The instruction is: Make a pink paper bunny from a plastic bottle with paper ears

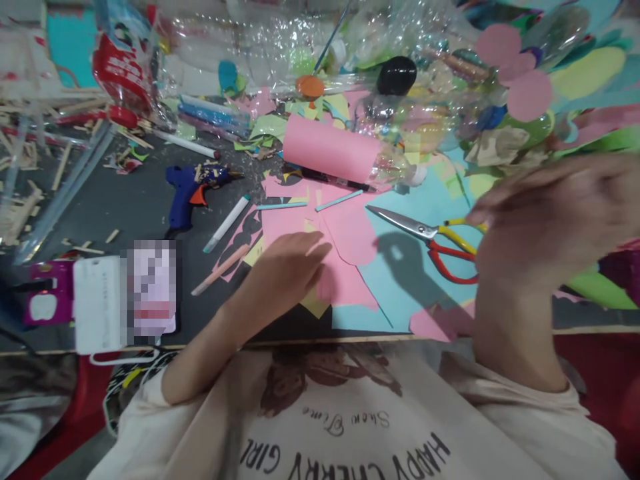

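Note:
My left hand (287,267) lies flat, fingers stretched, on a sheet of pink paper (345,267) at the table's near edge. My right hand (545,213) is raised close to the camera and smeared by motion; its fingers are near the yellow handle of a pair of scissors (435,240) lying open on light blue paper (410,280). Whether the right hand holds anything cannot be made out. A rolled pink sheet (330,148) lies behind the flat pink paper, with thin blue paper strips (340,200) in front of it.
A blue glue gun (187,190) and white pens (227,223) lie left of the paper. A phone (150,290) and a white box (97,303) sit at the near left. Crumpled clear plastic (310,40), a black cap (396,75) and paper scraps fill the back.

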`<state>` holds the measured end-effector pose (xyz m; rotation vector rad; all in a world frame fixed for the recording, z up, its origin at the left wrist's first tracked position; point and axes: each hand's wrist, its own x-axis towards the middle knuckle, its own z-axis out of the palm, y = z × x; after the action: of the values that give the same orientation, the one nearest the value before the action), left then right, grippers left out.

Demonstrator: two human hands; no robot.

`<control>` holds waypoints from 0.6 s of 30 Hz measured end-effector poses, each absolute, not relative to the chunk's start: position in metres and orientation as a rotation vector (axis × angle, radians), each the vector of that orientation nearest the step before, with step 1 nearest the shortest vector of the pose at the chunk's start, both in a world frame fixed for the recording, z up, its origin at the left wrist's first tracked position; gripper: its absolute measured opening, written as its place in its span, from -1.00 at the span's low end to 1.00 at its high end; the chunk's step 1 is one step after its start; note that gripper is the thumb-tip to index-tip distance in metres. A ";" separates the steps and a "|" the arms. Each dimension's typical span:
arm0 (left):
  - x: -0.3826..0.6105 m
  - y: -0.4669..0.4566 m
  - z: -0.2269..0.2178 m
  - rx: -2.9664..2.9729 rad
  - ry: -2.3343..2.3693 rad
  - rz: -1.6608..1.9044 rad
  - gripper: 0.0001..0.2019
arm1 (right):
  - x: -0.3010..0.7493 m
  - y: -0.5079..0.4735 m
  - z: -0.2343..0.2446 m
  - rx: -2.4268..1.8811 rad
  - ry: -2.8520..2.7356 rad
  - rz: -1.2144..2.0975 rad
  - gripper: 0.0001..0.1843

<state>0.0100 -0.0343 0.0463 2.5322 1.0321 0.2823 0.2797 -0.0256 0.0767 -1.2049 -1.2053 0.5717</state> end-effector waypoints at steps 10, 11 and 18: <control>0.023 -0.115 0.002 1.929 1.072 0.766 -0.74 | 0.248 -0.118 -0.016 -1.630 -2.106 0.475 -0.59; 0.024 -0.118 -0.001 2.006 1.050 0.808 -0.73 | 0.248 -0.122 -0.021 -1.645 -2.072 0.476 -0.59; 0.029 -0.118 -0.010 2.296 0.962 0.626 -0.69 | 0.251 -0.124 -0.018 -1.575 -2.019 0.407 -0.93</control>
<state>0.0291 -0.1181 -0.0096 2.2962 0.9625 0.6263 0.2509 -0.1238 -0.0177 -1.5746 -2.0188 0.4069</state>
